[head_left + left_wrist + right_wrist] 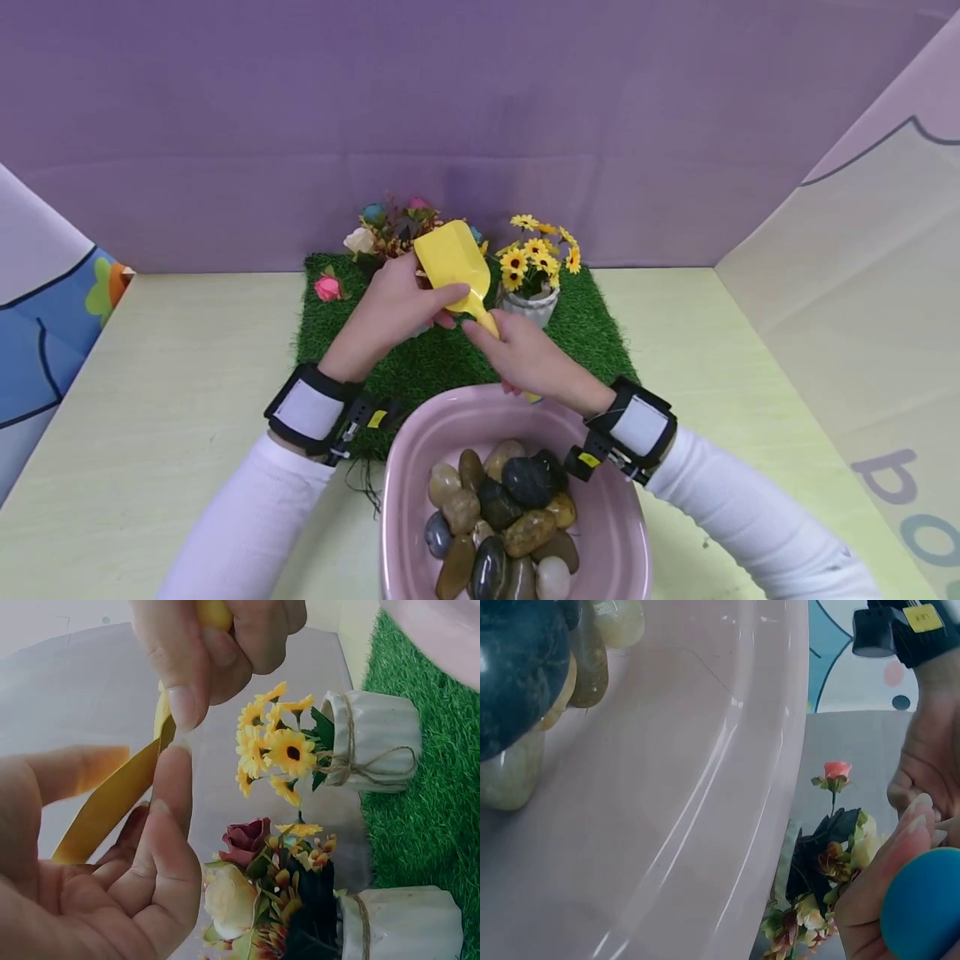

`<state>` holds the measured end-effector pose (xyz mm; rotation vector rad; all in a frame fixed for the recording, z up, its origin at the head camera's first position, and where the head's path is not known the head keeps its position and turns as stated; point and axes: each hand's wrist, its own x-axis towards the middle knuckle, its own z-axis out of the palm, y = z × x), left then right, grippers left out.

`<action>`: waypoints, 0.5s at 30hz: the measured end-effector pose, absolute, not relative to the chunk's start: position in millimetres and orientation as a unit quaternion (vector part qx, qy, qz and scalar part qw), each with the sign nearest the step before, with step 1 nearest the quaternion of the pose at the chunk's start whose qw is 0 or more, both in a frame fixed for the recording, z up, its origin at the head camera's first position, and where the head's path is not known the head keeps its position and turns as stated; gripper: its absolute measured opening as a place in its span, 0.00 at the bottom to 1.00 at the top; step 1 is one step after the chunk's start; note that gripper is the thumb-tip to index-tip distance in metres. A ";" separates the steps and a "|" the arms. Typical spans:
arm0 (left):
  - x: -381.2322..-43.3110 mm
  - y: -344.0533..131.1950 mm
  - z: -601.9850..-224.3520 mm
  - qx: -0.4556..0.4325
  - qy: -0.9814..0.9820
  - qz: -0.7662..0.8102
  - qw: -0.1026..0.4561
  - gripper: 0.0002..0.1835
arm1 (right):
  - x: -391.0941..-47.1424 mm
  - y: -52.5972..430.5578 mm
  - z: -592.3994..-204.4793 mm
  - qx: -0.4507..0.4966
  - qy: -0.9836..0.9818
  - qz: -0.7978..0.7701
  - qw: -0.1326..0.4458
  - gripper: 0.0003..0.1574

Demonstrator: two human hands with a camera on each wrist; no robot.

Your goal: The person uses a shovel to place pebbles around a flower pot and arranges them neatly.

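A yellow toy shovel (452, 252) is up over the grass mat, its blade toward the back wall. My left hand (393, 304) pinches the blade near its base, the thumb on top and the fingers beneath. Around the handle curl the fingers of my right hand (531, 354). The left wrist view shows the blade (112, 802) edge-on between thumb and fingers, with the right hand (217, 656) just above. A round blue handle end (922, 904) pokes out of the right fist in the right wrist view.
In front stands a pink basin (401, 467) holding many smooth stones (498, 533). Behind the hands, a white pot of yellow daisies (532, 308) and mixed artificial flowers (360, 242) stand on the green mat (600, 333). A pink rose (327, 288) is at the mat's left.
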<state>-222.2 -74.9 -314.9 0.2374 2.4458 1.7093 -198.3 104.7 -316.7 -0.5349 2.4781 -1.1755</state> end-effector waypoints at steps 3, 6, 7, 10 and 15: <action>-218.3 -80.9 -317.1 0.077 0.820 0.557 0.105 0.26 | -195.3 106.0 -310.0 -0.182 0.875 -0.415 0.170 0.17; -213.9 -87.9 -319.4 0.070 0.825 0.545 0.132 0.28 | -195.8 108.8 -306.6 -0.176 0.876 -0.417 0.168 0.17; -212.7 -90.3 -320.3 0.069 0.826 0.542 0.138 0.28 | -196.5 109.7 -306.3 -0.173 0.876 -0.419 0.168 0.17; -210.5 -96.6 -323.3 0.067 0.828 0.537 0.147 0.28 | -198.3 111.8 -305.7 -0.166 0.875 -0.422 0.168 0.17; -207.7 -102.8 -326.6 0.069 0.838 0.519 0.154 0.28 | -200.8 114.0 -306.8 -0.162 0.876 -0.425 0.161 0.16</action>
